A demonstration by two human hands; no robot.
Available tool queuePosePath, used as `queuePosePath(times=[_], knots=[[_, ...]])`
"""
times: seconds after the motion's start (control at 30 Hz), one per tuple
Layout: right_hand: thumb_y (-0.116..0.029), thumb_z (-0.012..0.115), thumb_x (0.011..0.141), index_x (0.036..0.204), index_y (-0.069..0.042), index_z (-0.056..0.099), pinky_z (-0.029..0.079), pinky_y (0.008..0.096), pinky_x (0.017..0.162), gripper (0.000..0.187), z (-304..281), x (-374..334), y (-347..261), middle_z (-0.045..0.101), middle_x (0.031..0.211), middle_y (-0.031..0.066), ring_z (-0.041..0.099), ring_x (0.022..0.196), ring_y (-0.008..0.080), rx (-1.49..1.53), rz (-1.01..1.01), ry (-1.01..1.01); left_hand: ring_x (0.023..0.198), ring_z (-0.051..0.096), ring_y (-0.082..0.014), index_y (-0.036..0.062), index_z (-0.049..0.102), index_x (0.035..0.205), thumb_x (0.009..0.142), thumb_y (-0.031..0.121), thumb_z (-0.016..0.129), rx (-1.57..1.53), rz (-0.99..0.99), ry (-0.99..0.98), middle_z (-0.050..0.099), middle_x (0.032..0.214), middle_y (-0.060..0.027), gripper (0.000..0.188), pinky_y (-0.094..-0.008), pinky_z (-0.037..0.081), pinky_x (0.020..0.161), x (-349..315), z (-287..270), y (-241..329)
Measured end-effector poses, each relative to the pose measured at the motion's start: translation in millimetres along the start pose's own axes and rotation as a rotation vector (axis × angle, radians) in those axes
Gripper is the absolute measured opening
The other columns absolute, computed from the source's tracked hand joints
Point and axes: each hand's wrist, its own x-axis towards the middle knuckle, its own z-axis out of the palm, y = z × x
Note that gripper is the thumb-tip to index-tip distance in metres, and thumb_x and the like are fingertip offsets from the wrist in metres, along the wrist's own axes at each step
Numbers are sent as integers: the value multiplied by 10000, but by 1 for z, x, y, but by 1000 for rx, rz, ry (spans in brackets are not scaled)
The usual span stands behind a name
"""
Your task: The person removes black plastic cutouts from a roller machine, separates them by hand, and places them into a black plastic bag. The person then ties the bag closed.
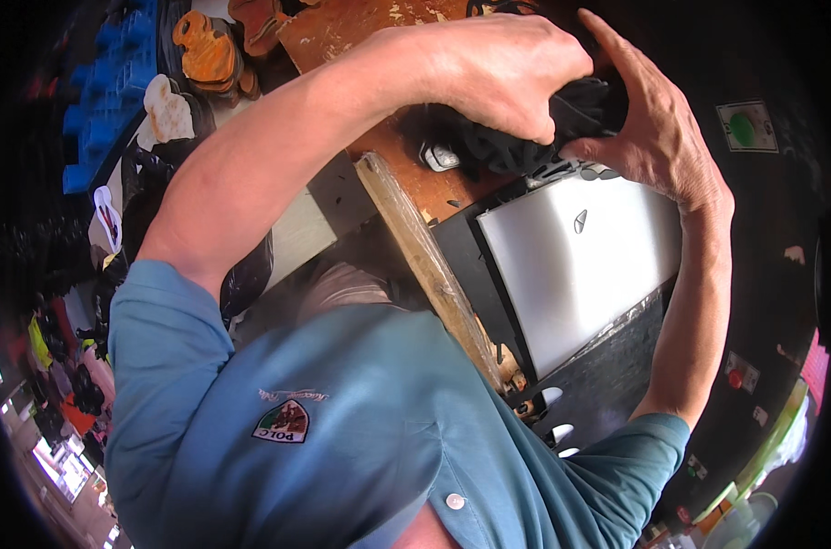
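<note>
In the head view, the heap of black pieces (582,112) lies on the reddish-brown surface (406,188), between the two hands and partly hidden by them. The left hand (516,78) arches over it, fingers bent and thumb lowered; whether anything is pinched there I cannot tell. The right hand (653,128) stands wide at the other side, a finger stretched far from the thumb, which reaches to the heap's near edge. A small pale shiny item (440,157) lies just beside the heap, and a flat silver panel (580,284) lies nearer the body. A wooden strip (424,265) runs along the surface's edge.

The pieces look thin, dull and loose, so they are probably light, fairly soft and bendable, not fragile, with little slip against bare skin. A single piece likely suits a thumb-and-finger pinch at an end sticking out; a bunch calls for both palms cupped from opposite sides, low down, since the loose pile would probably shed bits if taken only from the top
</note>
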Motion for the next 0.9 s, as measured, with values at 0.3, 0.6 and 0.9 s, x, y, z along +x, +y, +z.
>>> queuePosePath(times=[0.3, 0.6, 0.9], knots=[[-172, 936, 647, 1158, -44, 713, 596, 459, 894, 572, 28, 8, 5, 737, 922, 169, 737, 932, 374, 20, -41, -112, 1034, 703, -421, -39, 609, 1226, 789, 74, 709, -13, 125, 72, 696, 1084, -220, 462, -511, 578, 935, -12, 28, -26], [-183, 932, 661, 1268, 29, 704, 605, 404, 918, 683, -5, -7, -16, 782, 1060, 186, 773, 999, 319, 12, 175, 102, 1525, 444, -280, 50, 392, 1626, 666, 465, 993, -988, -42, 316, 508, 1611, -143, 1207, -456, 342, 1295, -48, 24, -72], [-61, 926, 718, 1121, 46, 764, 606, 308, 852, 447, -101, -30, -93, 802, 973, 86, 757, 842, 155, 474, 277, 674, 1307, 586, -204, -26, 461, 1533, 787, 381, 976, -1179, 401, 595, 644, 1394, -122, 993, -340, 442, 1149, -5, -12, 1]])
